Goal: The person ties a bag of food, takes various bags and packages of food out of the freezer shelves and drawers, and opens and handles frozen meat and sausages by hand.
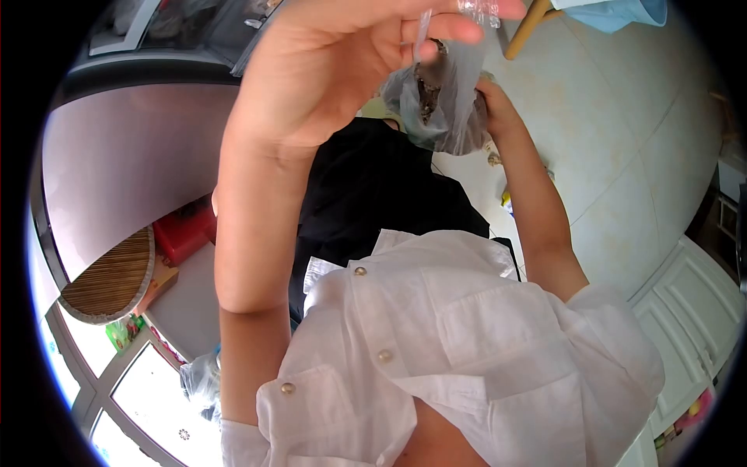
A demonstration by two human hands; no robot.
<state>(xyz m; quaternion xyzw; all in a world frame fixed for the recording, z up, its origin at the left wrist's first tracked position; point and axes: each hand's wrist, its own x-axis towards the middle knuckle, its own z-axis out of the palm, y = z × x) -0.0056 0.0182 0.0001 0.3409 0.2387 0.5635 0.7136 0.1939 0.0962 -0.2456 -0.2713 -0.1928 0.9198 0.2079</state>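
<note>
A clear plastic bag [455,105] with dark, clumpy contents that I cannot name hangs in front of me near the top of the view. My left hand [342,62] is raised above it, its fingers closed on the bag's thin upper plastic; the fingertips are partly cut off by the frame's edge. Lower and to the right, my right hand [498,109] grips the side of the same bag. Most of its fingers are hidden behind the plastic.
A large pale panel [140,148] stands close on my left, above a round woven tray [113,276] and a red box [183,233]. White cabinet doors [692,303] are at the right. A wooden leg [527,29] rises from the tiled floor [615,124].
</note>
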